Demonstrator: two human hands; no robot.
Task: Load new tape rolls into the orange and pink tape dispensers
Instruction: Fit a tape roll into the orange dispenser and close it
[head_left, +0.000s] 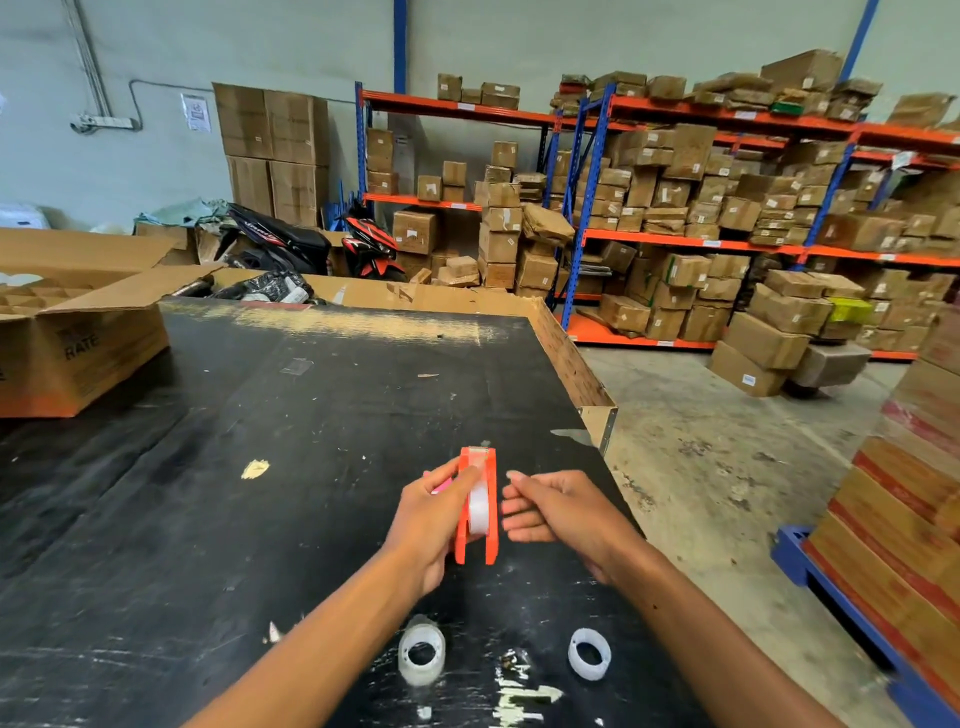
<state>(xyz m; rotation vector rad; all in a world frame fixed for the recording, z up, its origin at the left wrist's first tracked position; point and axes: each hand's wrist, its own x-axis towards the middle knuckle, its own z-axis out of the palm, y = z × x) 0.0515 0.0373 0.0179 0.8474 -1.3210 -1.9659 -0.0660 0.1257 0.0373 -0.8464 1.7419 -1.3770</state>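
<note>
A: Between the two hands, at the table's five-o'clock corner, what do the fingers have?

B: The left hand (434, 525) is wrapped around the orange dispenser (478, 506), thumb pressed on its near cheek toward the cutter end at twelve o'clock. A clear tape roll (478, 506) already sits between the orange walls. The right hand (553, 512) is just beside the dispenser at three o'clock, fingers loosely curled and grasping nothing that I can make out.

A: And the pink dispenser?

B: Only a sliver of pink (441, 487) shows at nine o'clock, behind the left fingers. I cannot tell whether the hand holds it too or it lies on the table.

A: So what is the step?

B: I judge it to be seating the roll and drawing the free end up to the blade. To do it well, keep the left grip on the walls, not on the roll, so it turns freely. Let the right fingertips find the tape end, pull it straight toward twelve o'clock, and lay it flat on the cutter.

A: Anything spare?

B: Toward six o'clock on the black table (260, 415) lie a fuller roll (422, 656) and a thinner ring (589, 653), apart from each other, between the forearms.
</note>
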